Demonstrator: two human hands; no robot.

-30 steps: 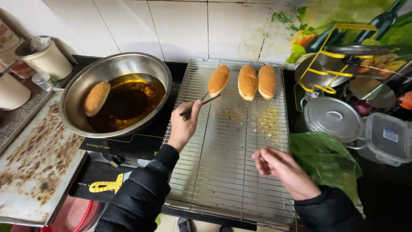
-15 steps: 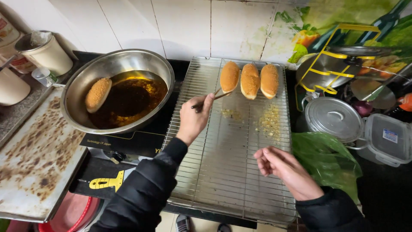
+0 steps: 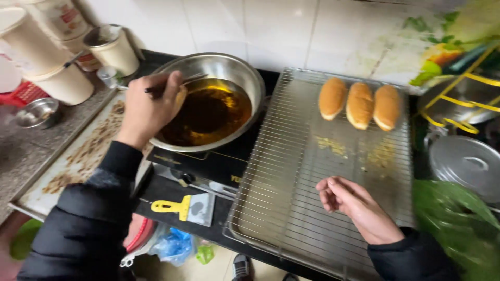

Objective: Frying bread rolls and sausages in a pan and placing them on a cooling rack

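Slim metal tongs (image 3: 172, 86) in left hand (image 3: 148, 106) over round steel pan (image 3: 229, 70)

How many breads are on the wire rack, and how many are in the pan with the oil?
Fried breads on the wire rack: 3
Fried breads in the pan of oil: 1, partly hidden behind the left hand
Total: 4
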